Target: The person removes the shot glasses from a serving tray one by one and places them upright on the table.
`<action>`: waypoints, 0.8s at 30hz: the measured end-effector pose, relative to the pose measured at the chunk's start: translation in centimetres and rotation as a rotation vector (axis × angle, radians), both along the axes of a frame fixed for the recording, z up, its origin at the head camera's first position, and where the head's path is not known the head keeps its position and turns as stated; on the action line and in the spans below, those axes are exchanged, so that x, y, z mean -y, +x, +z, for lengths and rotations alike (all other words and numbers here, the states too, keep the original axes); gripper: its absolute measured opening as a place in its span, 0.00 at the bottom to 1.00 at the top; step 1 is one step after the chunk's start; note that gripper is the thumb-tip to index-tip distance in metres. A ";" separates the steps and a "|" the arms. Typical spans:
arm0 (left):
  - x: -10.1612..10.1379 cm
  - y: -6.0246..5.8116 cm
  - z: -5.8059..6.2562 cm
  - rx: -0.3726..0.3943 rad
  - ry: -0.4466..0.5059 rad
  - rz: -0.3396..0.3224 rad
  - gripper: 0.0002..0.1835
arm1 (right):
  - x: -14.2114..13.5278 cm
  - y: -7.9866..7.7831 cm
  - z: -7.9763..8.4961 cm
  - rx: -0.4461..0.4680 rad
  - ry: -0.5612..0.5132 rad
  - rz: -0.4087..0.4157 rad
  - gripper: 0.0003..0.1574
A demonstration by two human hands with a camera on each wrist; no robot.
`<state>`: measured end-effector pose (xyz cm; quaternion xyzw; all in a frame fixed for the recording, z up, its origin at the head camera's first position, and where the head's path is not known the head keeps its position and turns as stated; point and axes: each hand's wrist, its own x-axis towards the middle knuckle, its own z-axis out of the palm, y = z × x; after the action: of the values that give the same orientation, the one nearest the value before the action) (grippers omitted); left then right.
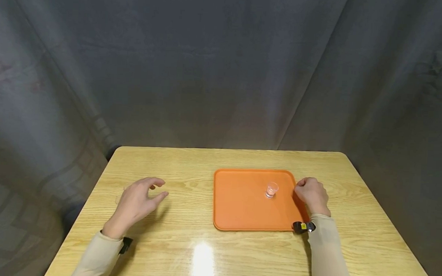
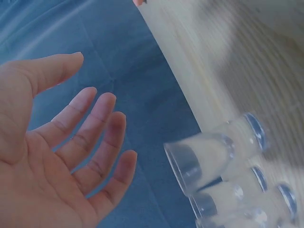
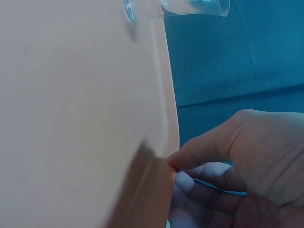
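Observation:
An orange tray (image 1: 240, 213) lies on the wooden table with one small clear shot glass (image 1: 272, 189) upright on it, right of the middle. My right hand (image 1: 312, 194) is at the tray's right side. In the right wrist view its thumb (image 3: 204, 147) lies on the rim and the other fingers curl beneath it, pinching the edge. My left hand (image 1: 136, 201) hovers over the table's left part, fingers spread and bent softly, holding nothing. Several more clear shot glasses (image 2: 204, 159) stand near it in the left wrist view; in the head view that hand mostly hides them.
The wooden table (image 1: 186, 247) extends between my left hand and the tray and on past my right arm. Behind it and at both sides hangs a dark grey curtain (image 1: 216, 72). A black wrist device (image 1: 302, 227) sits over the tray's near right corner.

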<state>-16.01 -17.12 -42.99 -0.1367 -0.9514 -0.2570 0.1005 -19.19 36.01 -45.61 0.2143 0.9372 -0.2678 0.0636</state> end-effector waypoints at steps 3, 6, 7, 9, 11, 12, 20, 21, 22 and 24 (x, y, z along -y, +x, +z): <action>-0.5 -0.1 0.0 -0.002 0.006 -0.008 0.17 | 0.0 0.0 0.1 0.002 0.004 -0.001 0.12; -1.0 -0.3 0.1 -0.002 0.005 -0.015 0.18 | 0.1 0.0 0.2 0.008 -0.002 -0.001 0.13; -1.1 -0.3 0.1 -0.003 0.004 -0.018 0.18 | 0.1 0.0 0.2 0.010 -0.004 -0.002 0.13; -1.5 -0.4 0.2 -0.006 0.005 -0.025 0.17 | 0.1 0.0 0.1 0.013 -0.009 -0.001 0.13; -2.0 -0.6 0.2 -0.014 0.009 -0.033 0.17 | 0.1 0.1 0.1 0.013 -0.009 -0.001 0.13; -2.2 -0.7 0.3 -0.017 0.011 -0.039 0.17 | 0.1 0.1 0.1 0.012 -0.006 -0.001 0.13; -4.2 -1.5 0.5 -0.003 0.003 -0.080 0.17 | 0.0 0.1 0.0 0.002 0.015 -0.001 0.13; -4.3 -1.6 0.5 0.000 0.001 -0.081 0.17 | 0.1 0.1 0.0 0.002 0.013 -0.002 0.13; -4.4 -1.6 0.5 0.006 -0.001 -0.081 0.17 | 0.1 0.1 0.0 0.004 0.010 -0.001 0.13; -4.6 -1.8 0.5 0.015 -0.001 -0.084 0.17 | 0.1 0.0 0.1 0.006 0.007 0.001 0.13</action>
<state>-17.78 -12.51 -42.50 -0.1745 -0.9457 -0.2616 0.0827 -19.15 35.91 -45.53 0.2148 0.9380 -0.2638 0.0658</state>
